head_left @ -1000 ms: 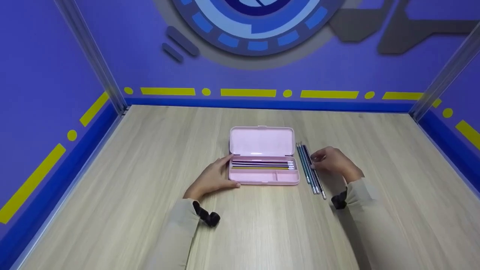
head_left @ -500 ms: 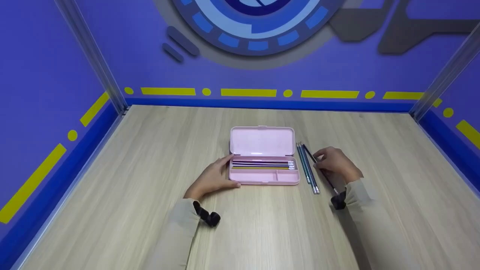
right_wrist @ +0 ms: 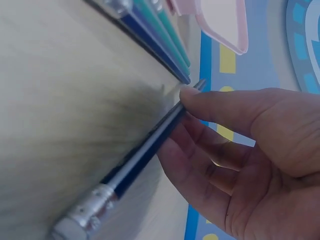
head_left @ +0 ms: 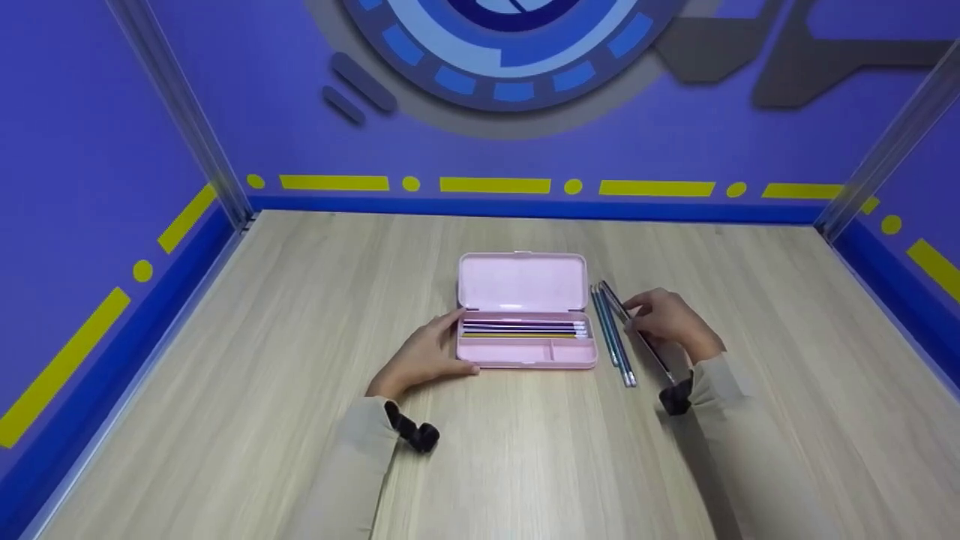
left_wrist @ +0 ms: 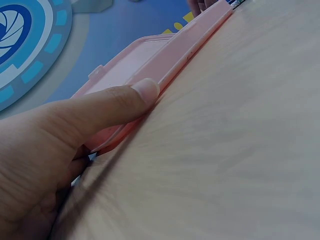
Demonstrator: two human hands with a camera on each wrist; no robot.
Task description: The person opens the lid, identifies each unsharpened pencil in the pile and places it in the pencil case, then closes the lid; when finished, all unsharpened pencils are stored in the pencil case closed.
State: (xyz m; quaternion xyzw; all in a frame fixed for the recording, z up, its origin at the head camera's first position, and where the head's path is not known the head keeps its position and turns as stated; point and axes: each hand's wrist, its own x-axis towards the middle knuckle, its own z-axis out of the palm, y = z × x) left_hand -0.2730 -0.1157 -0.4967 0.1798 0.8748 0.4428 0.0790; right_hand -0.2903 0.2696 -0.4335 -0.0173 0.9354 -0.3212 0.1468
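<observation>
Head view: right hand (head_left: 670, 324) pinches a dark pencil (head_left: 637, 335), long axis pointing away from the person and slanted. Pencil case (head_left: 523, 337) lies open just left of it. Left hand (head_left: 424, 354) grips the case's left end, thumb along its front edge.

Wood table (head_left: 300, 315), blue wall (head_left: 225, 97) w/ yellow stripes (head_left: 495, 184).
</observation>
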